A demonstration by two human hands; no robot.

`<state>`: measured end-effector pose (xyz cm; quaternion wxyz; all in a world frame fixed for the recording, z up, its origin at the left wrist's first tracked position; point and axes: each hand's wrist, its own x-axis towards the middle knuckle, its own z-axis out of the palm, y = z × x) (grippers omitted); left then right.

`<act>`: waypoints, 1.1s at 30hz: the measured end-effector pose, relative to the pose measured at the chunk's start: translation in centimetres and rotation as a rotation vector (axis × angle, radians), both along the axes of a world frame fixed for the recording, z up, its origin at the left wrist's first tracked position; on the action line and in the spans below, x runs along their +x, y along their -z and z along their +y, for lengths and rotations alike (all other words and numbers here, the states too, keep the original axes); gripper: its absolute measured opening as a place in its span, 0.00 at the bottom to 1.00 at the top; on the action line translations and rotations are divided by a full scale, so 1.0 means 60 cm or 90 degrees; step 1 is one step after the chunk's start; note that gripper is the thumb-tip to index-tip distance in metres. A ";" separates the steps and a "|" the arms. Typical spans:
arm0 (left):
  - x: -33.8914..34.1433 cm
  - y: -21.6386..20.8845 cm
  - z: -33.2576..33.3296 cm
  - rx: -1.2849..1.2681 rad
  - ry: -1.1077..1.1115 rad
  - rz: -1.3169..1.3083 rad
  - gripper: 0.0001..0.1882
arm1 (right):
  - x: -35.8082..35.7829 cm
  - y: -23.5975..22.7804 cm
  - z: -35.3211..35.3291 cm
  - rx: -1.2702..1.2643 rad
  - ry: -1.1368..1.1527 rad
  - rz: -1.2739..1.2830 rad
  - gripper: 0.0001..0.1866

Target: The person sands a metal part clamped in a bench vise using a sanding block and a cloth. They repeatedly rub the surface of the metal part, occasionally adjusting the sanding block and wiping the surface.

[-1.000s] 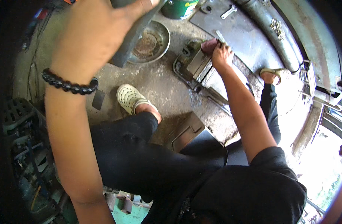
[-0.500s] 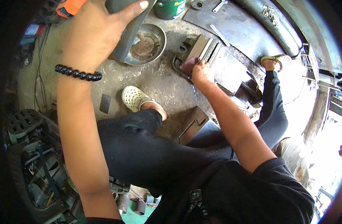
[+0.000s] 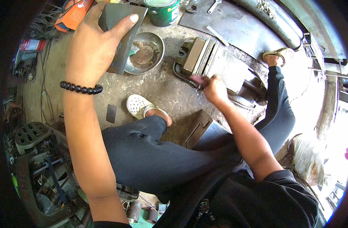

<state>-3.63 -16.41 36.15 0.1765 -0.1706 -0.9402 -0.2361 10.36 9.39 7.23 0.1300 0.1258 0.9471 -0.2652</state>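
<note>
Right hand [image 3: 215, 91], closed on a blurred reddish pad [image 3: 199, 80], has dropped off the vise [image 3: 229, 66] to its lower edge near frame centre, leaving the top exposed; left hand [image 3: 91, 53] clamps dark plate [image 3: 125, 45], upper left.

Strong light is flooding in past the right edge of the floor [image 3: 177, 99], burning that side white, and glare is washing over the flat top of the vise [image 3: 228, 70]. The left edge is lying in gloom, the right hand [image 3: 215, 91] is blurring, and fisheye distortion is bowing straight lines.
</note>
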 end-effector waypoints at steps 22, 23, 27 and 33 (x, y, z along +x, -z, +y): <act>-0.038 0.010 -0.054 0.052 0.079 -0.054 0.33 | -0.289 0.065 0.116 0.229 -0.103 -0.046 0.23; -0.035 0.009 -0.055 0.051 0.076 -0.045 0.33 | -0.286 0.080 0.113 0.216 -0.096 -0.051 0.22; -0.031 0.002 -0.052 0.078 0.054 -0.064 0.33 | -0.237 0.120 0.067 0.001 -0.041 0.000 0.18; -0.041 -0.003 -0.039 0.091 0.043 -0.073 0.35 | -0.080 0.076 -0.053 0.122 -0.072 -0.131 0.30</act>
